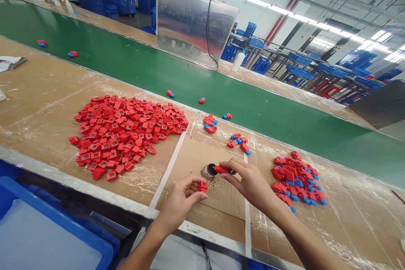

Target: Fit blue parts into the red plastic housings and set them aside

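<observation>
Between the fingertips of my left hand (182,200) is a small red plastic block (203,186) with a square recess in its face. My right hand (245,177) pinches a red-and-blue plastic piece (222,169), whose red end points left at the dark top of a small round jar (209,171). Whether that end touches the jar's dark top, I cannot tell. Dark specks are scattered on the cardboard around the jar. The blue end of the right-hand piece is mostly covered by my fingers.
A big heap of red blocks (126,126) lies left, and a smaller pile of red-and-blue pieces (297,179) right. Small clusters (238,141) sit near the green conveyor belt (133,61), which carries several pieces. A blue crate (104,236) stands at lower left.
</observation>
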Available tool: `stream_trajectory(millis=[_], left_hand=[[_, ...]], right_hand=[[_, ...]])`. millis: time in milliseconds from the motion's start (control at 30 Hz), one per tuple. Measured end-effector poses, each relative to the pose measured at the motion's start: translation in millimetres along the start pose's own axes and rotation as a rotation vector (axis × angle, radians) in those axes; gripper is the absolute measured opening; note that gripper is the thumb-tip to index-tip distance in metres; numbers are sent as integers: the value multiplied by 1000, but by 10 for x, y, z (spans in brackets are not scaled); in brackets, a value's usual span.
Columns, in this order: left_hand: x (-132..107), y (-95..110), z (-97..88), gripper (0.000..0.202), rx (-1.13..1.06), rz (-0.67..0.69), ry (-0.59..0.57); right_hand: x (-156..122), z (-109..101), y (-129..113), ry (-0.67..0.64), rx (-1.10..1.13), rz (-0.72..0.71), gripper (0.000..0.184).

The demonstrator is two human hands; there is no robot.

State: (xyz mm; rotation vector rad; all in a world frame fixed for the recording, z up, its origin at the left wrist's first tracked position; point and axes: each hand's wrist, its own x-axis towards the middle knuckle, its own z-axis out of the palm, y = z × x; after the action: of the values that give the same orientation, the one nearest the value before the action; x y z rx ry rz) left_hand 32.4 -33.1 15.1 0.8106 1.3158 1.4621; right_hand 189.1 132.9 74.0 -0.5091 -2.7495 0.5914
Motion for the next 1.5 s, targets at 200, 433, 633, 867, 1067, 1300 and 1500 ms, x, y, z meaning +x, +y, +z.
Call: stream_trajectory(millis=[200, 433, 633, 867, 1067, 1300, 1500], left_hand=[[15, -5, 0, 14, 16, 0, -48], [29, 48, -59, 18, -3, -22, -129], [13, 69, -54, 21, 9, -28, -144], [14, 38, -49, 27, 7, -45, -144], [6, 28, -61, 22, 60, -43, -168], [-19, 89, -117, 14, 280, 3, -184], [-3, 79, -137, 14, 396, 22, -156]], right_hand=[[-7, -65, -69, 40, 58, 1, 15], [-161, 49, -327, 42, 228, 13, 18], [-217, 164, -349, 0, 284, 63, 19], [-225, 181, -350, -23, 299, 82, 18], [-254, 289, -355, -74, 276, 49, 15], [-262, 417, -500, -43, 180, 28, 21], [-241, 483, -534, -15, 97, 9, 24]])
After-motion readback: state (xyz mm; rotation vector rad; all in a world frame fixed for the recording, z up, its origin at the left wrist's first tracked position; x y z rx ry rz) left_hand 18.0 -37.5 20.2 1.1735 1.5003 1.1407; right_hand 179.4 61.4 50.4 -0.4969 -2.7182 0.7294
